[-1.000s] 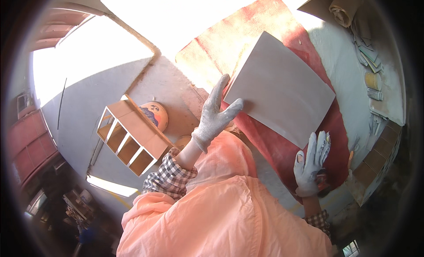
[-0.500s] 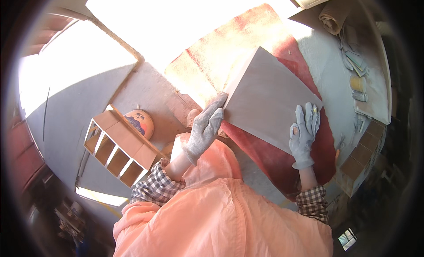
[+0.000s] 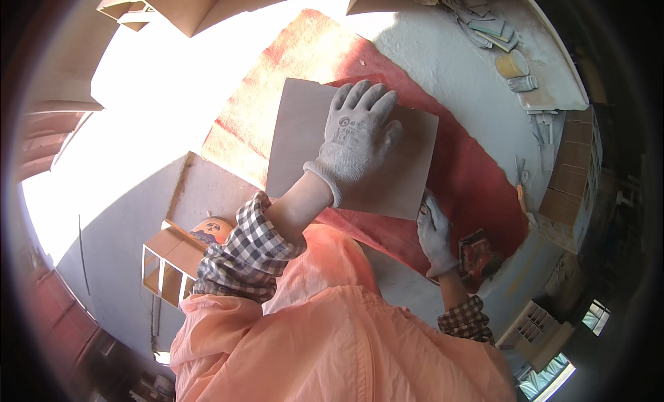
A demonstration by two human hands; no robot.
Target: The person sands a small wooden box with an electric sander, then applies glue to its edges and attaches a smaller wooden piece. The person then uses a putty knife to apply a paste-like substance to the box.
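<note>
A grey flat-topped box (image 3: 297, 146) sits in front of me on a red cloth (image 3: 477, 167). My left hand (image 3: 356, 136), in a grey knit glove, lies palm down on its top face with the fingers stretched out. At the box's near right corner is my right hand (image 3: 434, 232), gloved too. Its fingers are bent close together against the edge there, and part of them is hidden by the corner. Just right of that hand, a red and black tool (image 3: 477, 257) rests on the cloth; its exact kind is hard to make out.
At the far right, a pale ledge (image 3: 553, 70) carries a yellow tub (image 3: 511, 64), a roll and flat sheets. A brown cabinet frame (image 3: 169, 253) and a round orange-topped container (image 3: 213, 229) stand to the left. Brown panels (image 3: 187, 8) stand at the back.
The box has turned, its corner-on outline now nearly square to me. My left hand has moved from its left edge onto the top; my right hand has slid off the top to the near right corner.
</note>
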